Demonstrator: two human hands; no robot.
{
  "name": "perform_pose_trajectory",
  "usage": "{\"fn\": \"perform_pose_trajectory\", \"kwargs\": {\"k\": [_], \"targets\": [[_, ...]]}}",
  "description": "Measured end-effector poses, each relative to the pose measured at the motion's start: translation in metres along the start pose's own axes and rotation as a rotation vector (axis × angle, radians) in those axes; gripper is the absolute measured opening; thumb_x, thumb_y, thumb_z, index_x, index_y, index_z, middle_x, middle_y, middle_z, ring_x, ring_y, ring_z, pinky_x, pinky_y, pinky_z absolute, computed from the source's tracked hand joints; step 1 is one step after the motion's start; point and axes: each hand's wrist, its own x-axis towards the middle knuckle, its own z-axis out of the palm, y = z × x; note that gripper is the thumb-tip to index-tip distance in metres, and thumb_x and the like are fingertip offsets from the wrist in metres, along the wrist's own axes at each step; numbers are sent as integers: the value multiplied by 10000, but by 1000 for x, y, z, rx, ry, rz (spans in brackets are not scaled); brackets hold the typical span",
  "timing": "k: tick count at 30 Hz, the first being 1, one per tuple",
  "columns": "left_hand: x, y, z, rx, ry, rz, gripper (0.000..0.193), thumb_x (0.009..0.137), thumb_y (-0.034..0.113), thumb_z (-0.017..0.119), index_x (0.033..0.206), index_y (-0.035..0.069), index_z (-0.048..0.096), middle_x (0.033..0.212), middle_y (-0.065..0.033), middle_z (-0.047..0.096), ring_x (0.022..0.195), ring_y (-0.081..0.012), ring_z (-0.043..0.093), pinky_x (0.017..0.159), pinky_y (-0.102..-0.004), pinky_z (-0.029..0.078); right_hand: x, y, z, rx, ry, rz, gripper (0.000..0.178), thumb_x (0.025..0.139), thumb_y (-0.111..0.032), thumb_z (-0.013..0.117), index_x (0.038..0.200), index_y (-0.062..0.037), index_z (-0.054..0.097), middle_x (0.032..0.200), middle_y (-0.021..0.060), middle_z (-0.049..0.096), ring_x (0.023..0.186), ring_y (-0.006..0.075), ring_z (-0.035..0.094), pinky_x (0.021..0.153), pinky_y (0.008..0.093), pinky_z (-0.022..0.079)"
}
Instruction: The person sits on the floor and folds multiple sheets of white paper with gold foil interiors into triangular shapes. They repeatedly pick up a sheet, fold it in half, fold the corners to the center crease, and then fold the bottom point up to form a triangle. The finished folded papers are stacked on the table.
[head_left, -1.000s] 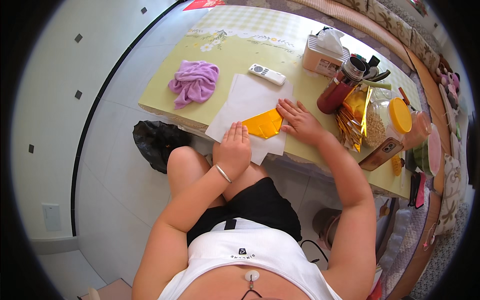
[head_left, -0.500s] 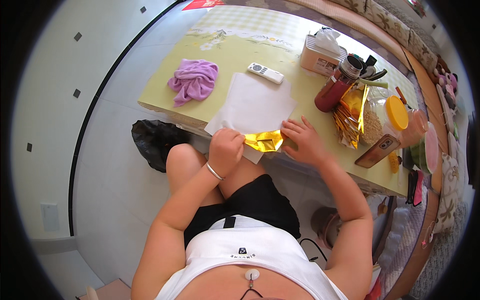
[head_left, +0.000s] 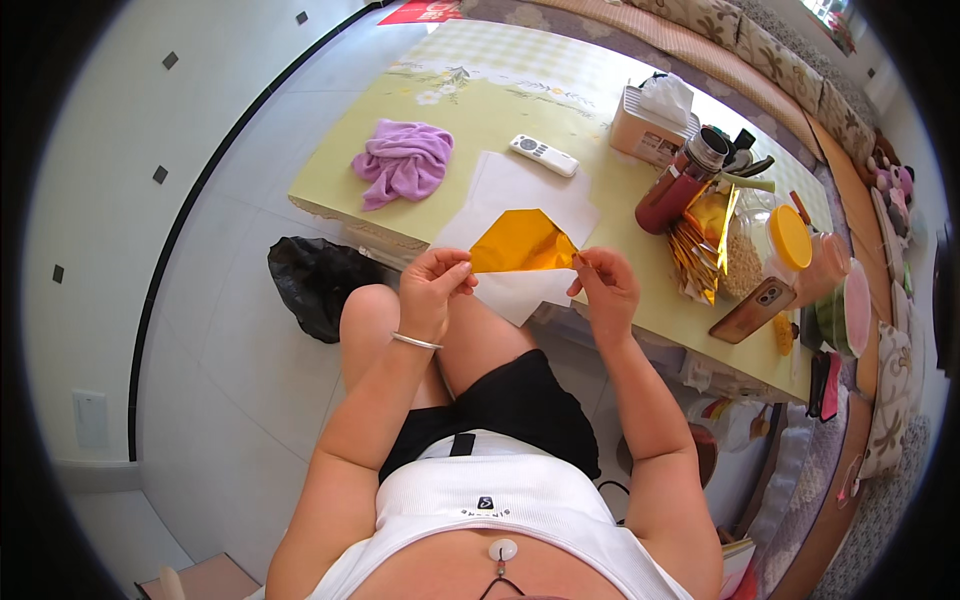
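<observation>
A sheet of gold foil paper (head_left: pixel 522 243) with folded upper corners stretches between my hands at the near edge of the table. My left hand (head_left: pixel 436 285) pinches its left end between thumb and fingers. At the other end, my right hand (head_left: pixel 606 286) pinches the right corner with thumb and forefinger. White paper sheets (head_left: pixel 480 195) lie flat beneath the foil, one corner hanging past the table edge. To the right stands a bunch of folded gold foil pieces (head_left: pixel 694 256), leaning by a dark red thermos (head_left: pixel 676 190).
A lilac cloth (head_left: pixel 405 162) and a white remote control (head_left: pixel 544 155) lie farther back on the table (head_left: pixel 335 165). Beyond the thermos is a tissue box (head_left: pixel 648 130). At right are a yellow-lidded jar (head_left: pixel 768 245) and a propped phone (head_left: pixel 752 309). A black plastic bag (head_left: pixel 318 287) sits on the floor.
The foil has gone from a narrow crumpled strip to a wider, flatter sheet. My right hand has closed from spread fingers into a pinch on its corner; my left hand has shifted slightly left.
</observation>
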Motion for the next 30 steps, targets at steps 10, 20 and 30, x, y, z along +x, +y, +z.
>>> {"fn": "perform_pose_trajectory", "kwargs": {"k": [10, 20, 30], "targets": [[-18, 14, -19, -23, 33, -1, 159, 881, -17, 697, 1039, -36, 697, 862, -87, 711, 691, -155, 688, 656, -242, 568, -16, -28, 10, -178, -162, -34, 135, 939, 13, 638, 1049, 51, 706, 944, 98, 712, 785, 177, 728, 696, 249, 559], [-36, 10, -18, 130, 17, 138, 140, 856, -76, 692, 986, -26, 710, 860, -91, 717, 706, -151, 684, 683, -241, 568, -16, -47, 0, -86, -123, 295, 89, 922, -3, 649, 982, 41, 697, 852, 73, 703, 662, 136, 681, 614, 224, 536], [-52, -9, 32, -44, -200, -131, 275, 913, 47, 692, 1174, -24, 638, 944, -111, 720, 768, -167, 695, 706, -256, 552, -10, -65, -17, 146, 173, 160, 77, 944, -84, 647, 1001, -33, 656, 856, 12, 663, 726, 94, 647, 566, 215, 480]]}}
